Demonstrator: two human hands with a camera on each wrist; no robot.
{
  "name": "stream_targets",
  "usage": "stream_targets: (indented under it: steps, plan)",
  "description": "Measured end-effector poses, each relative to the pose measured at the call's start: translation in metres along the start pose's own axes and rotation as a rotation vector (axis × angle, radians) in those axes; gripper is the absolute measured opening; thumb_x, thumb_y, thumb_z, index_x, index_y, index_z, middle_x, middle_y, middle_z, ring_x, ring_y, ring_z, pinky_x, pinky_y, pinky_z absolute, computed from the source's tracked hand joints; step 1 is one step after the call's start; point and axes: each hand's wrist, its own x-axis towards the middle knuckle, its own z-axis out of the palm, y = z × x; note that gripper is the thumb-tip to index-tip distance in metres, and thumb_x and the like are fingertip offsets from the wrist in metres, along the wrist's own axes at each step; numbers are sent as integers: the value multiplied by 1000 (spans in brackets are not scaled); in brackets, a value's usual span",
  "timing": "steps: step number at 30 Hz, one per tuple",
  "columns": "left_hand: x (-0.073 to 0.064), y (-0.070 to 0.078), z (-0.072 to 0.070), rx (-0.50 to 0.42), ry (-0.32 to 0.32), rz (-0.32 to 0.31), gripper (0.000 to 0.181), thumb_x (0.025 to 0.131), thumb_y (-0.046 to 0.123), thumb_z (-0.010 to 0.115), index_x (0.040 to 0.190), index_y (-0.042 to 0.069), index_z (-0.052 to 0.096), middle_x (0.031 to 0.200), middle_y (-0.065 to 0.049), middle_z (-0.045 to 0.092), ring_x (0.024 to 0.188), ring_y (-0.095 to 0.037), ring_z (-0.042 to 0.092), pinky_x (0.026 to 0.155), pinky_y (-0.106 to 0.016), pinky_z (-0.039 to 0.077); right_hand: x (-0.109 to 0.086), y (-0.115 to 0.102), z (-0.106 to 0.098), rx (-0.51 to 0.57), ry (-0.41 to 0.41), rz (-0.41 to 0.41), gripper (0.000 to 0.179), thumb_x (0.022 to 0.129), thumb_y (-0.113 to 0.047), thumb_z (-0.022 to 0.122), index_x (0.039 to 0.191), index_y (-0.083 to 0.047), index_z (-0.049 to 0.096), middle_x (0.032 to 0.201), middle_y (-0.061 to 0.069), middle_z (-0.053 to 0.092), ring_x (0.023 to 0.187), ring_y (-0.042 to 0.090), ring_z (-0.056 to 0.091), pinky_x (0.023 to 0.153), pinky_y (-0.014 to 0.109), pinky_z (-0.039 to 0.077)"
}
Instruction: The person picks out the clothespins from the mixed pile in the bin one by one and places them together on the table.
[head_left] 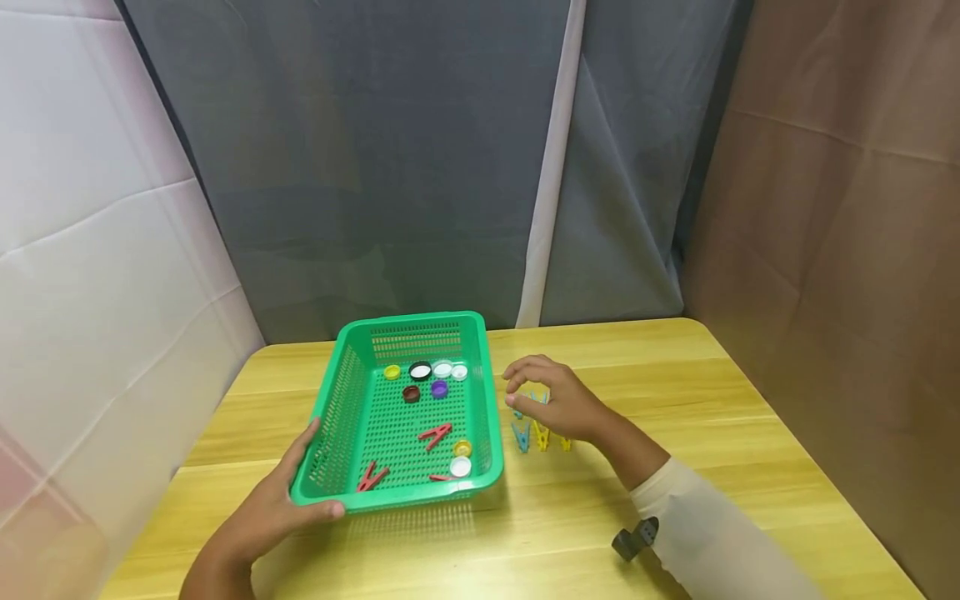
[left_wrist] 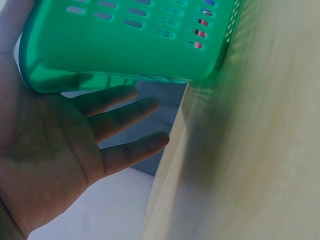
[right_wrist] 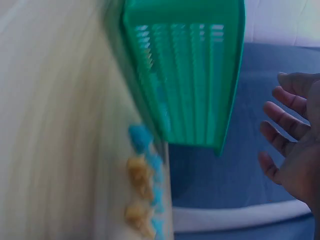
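Observation:
A green plastic basket stands on the table, left of centre. My left hand holds its near left corner, the thumb on the near rim; three fingers stretch out below the rim in the left wrist view. Inside lie red clothespins and several bottle caps, among them a purple cap, a brown cap and a white cap. Right of the basket, my right hand hovers with loosely bent fingers and holds nothing. Blue clothespins and yellow clothespins lie beneath it, partly hidden.
The wooden table extends to both sides. A grey curtain hangs behind it, with white cloth on the left and brown cloth on the right. A black device sits by my right sleeve.

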Motion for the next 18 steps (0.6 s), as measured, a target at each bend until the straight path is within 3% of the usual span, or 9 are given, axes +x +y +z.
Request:
stream_targets:
  steps: [4, 11, 18]
  plan:
    - [-1, -4, 0, 10, 10, 26, 127, 89, 18, 89, 178, 20, -3, 176, -37, 20, 141, -48, 52, 92, -20, 50, 15, -16, 11, 27, -82, -24, 9, 104, -17, 75, 111, -10, 76, 138, 8, 71, 140, 33, 61, 117, 59, 50]
    - [0, -5, 1, 10, 28, 74, 128, 88, 17, 90, 178, 18, -1, 176, -36, 20, 143, -52, 50, 93, -20, 50, 39, -32, 30, 6, -282, 7, 17, 108, -17, 70, 123, -9, 74, 143, 10, 66, 137, 29, 61, 113, 52, 53]
    - [1, -4, 3, -5, 37, 89, 129, 87, 17, 91, 178, 20, 0, 177, -35, 20, 141, -49, 51, 93, -19, 50, 62, -44, 50, -10, -351, 20, 20, 111, -15, 64, 126, -6, 74, 136, 8, 69, 125, 26, 65, 107, 42, 57]
